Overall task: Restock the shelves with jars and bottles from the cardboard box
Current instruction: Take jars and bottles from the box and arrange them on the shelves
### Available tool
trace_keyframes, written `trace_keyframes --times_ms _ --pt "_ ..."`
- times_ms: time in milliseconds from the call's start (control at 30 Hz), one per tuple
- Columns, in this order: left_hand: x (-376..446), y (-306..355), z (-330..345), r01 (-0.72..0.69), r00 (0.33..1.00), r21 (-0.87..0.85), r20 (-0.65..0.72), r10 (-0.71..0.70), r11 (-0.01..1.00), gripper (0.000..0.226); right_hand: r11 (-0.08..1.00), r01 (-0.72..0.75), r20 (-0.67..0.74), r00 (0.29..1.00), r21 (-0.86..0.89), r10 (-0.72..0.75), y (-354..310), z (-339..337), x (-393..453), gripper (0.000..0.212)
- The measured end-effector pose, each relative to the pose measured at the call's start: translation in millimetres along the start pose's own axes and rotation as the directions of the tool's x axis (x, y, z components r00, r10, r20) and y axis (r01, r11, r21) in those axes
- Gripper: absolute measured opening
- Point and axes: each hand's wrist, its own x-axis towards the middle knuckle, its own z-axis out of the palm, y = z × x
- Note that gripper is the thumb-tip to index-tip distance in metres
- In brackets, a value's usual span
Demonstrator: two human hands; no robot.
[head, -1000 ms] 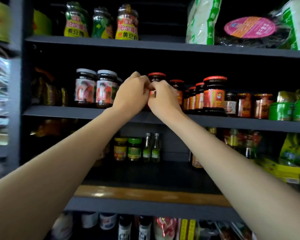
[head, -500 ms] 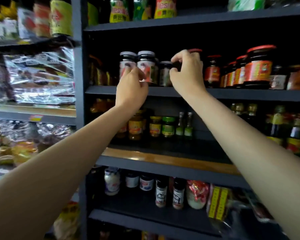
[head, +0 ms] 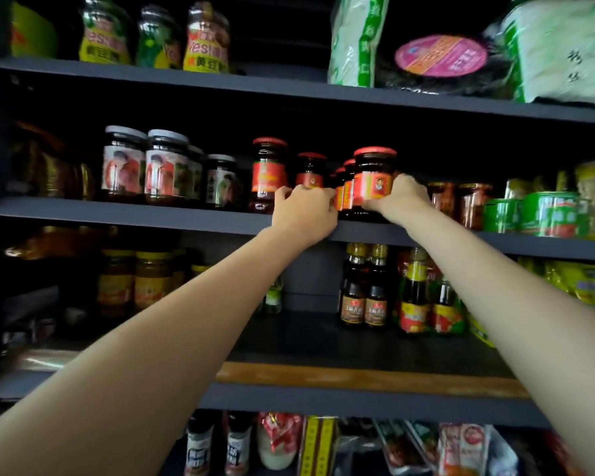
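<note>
Both my arms reach up to the middle shelf [head: 134, 216], which is dark grey. My left hand [head: 303, 213] curls its fingers round the lower part of a dark red-lidded jar [head: 310, 171] standing in a row of like jars. My right hand [head: 401, 199] grips the right side and base of a bigger red-lidded jar with a red label [head: 373, 175] at the front of the shelf. A taller red-lidded jar [head: 269, 173] stands just left of my left hand. The cardboard box is out of view.
Several white-lidded jars [head: 145, 166] stand at the left of the same shelf, with green tins [head: 543, 214] and brown jars [head: 471, 204] at the right. Bottles [head: 364, 297] stand on the shelf below. Bagged goods [head: 560, 49] fill the top shelf.
Both hands have shifted right along the middle shelf, from the white-lidded jars to the red-lidded ones. The view has swung right with them.
</note>
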Motion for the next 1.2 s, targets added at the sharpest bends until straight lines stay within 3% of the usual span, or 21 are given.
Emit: trace_keyframes --times_ms 100,333,867,933,1000,1100,1200 --pt "6 7 -4 -0.003 0.993 -0.019 0.120 0.006 1.000 0.044 1.000 0.003 0.026 1.000 -0.006 -0.002 6 -2 3 0.038" --pt "28 15 -3 0.056 0.912 -0.040 0.408 -0.035 0.998 0.045 0.999 -0.023 0.057 0.998 -0.028 0.024 -1 -2 8 0.061" --pt "29 13 3 0.071 0.931 -0.091 0.362 -0.034 0.993 0.043 1.000 -0.010 0.079 0.997 -0.010 0.011 2 8 13 0.040" --pt "26 14 3 0.079 0.963 -0.080 0.264 -0.055 0.994 0.042 1.000 -0.011 0.012 1.000 -0.021 0.012 -2 8 8 0.042" --pt "17 13 1 0.062 0.997 -0.088 -0.044 -0.066 0.994 0.039 0.996 0.087 -0.163 0.982 -0.028 -0.091 -12 6 -4 0.043" --pt "-13 -1 -13 -0.023 0.881 -0.273 -0.459 -0.110 0.962 0.035 0.888 0.459 -0.324 0.842 0.009 -0.432 -43 16 -40 0.031" --pt "-69 -52 -34 -0.081 0.782 -0.447 -0.582 -0.221 0.891 0.028 0.702 0.693 -0.330 0.709 0.165 -0.623 -92 59 -94 0.028"
